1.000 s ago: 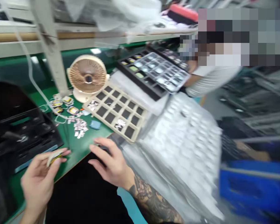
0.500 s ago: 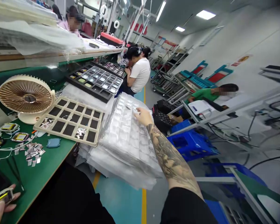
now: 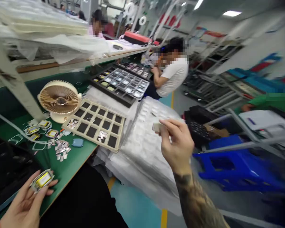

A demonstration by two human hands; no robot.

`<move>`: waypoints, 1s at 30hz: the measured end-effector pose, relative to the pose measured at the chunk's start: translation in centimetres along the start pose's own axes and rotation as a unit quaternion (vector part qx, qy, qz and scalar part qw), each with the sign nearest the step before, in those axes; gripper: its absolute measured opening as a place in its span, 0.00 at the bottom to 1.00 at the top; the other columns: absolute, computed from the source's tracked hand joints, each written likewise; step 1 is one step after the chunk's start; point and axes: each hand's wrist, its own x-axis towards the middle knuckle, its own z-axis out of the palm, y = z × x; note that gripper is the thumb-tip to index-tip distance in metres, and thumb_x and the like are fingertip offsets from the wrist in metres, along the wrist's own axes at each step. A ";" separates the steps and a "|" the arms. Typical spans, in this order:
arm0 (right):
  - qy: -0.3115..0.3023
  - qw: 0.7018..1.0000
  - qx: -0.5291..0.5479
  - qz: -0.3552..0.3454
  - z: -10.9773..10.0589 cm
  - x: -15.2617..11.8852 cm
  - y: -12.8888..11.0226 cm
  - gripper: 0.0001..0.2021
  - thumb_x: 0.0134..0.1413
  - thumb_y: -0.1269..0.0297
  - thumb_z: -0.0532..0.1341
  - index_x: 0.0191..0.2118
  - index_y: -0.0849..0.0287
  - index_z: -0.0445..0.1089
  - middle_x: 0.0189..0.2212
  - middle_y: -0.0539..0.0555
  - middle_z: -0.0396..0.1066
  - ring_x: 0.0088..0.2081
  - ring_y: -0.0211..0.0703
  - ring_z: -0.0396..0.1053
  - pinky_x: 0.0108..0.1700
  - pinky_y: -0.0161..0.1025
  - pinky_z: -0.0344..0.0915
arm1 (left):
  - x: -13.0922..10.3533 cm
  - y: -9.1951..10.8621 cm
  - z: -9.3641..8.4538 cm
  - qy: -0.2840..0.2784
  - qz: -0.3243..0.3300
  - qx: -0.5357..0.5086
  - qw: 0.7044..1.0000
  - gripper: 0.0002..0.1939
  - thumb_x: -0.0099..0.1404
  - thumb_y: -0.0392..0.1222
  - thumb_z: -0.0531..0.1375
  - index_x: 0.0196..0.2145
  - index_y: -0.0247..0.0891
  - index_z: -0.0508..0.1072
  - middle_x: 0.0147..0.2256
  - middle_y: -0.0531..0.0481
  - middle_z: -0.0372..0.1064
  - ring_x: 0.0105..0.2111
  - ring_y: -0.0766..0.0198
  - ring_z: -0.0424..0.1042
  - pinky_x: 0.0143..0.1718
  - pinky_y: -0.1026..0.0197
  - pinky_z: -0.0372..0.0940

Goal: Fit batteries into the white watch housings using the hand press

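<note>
Low on the left, my left hand [image 3: 26, 199] grips a small device housing [image 3: 43, 179] with a yellow-edged battery showing inside. Between thumb and fingers, my right hand [image 3: 178, 142] pinches a small flat whitish-grey piece [image 3: 156, 127]. It is above a stack of clear plastic trays [image 3: 137, 144], whose pockets are blurred. A beige compartment tray [image 3: 117, 146] with dark linings lies left of the stack; small silvery pieces sit in two compartments. More such pieces [image 3: 61, 150] lie loose on the green bench [image 3: 77, 163], near a blue-grey cover [image 3: 78, 142] and several battery units [image 3: 52, 133].
A cream fan [image 3: 60, 100] stands behind the beige tray. Farther back is a black tray [image 3: 123, 100] carrying a clear tray of parts. A co-worker in a white shirt [image 3: 177, 76] sits beyond. Blue plastic stools [image 3: 242, 164] and metal racks are at the right.
My right hand has lifted from the clear trays toward me, with the small piece now visible in it. My left hand has come farther into view with the housing. The view has swung left.
</note>
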 end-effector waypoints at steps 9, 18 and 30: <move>-0.303 0.840 0.444 -0.079 12.9 -12.4 -17.3 0.20 0.66 0.77 0.68 0.58 0.50 0.80 0.55 0.58 0.79 0.54 0.51 0.80 0.54 0.51 0.81 | 0.2 3.2 1.1 -0.031 -0.068 -0.132 0.988 0.30 0.73 0.48 0.70 0.68 0.34 0.73 0.49 0.37 0.85 0.41 0.52 0.86 0.37 0.57 0.80; -0.395 0.742 0.502 -0.203 18.3 -13.9 -23.8 0.22 0.66 0.78 0.66 0.60 0.47 0.78 0.56 0.57 0.80 0.60 0.56 0.74 0.61 0.61 0.76 | -1.0 3.7 -1.0 -0.006 -0.016 -0.214 0.977 0.20 0.76 0.45 0.68 0.62 0.39 0.80 0.49 0.40 0.85 0.41 0.57 0.84 0.44 0.56 0.82; -0.449 0.743 0.490 -0.083 19.1 -14.7 -24.8 0.06 0.74 0.64 0.62 0.44 0.55 0.78 0.41 0.56 0.79 0.42 0.48 0.78 0.45 0.44 0.77 | -1.3 2.4 -1.8 0.007 0.031 -0.151 0.988 0.14 0.77 0.42 0.66 0.57 0.41 0.84 0.48 0.42 0.86 0.38 0.57 0.86 0.45 0.56 0.83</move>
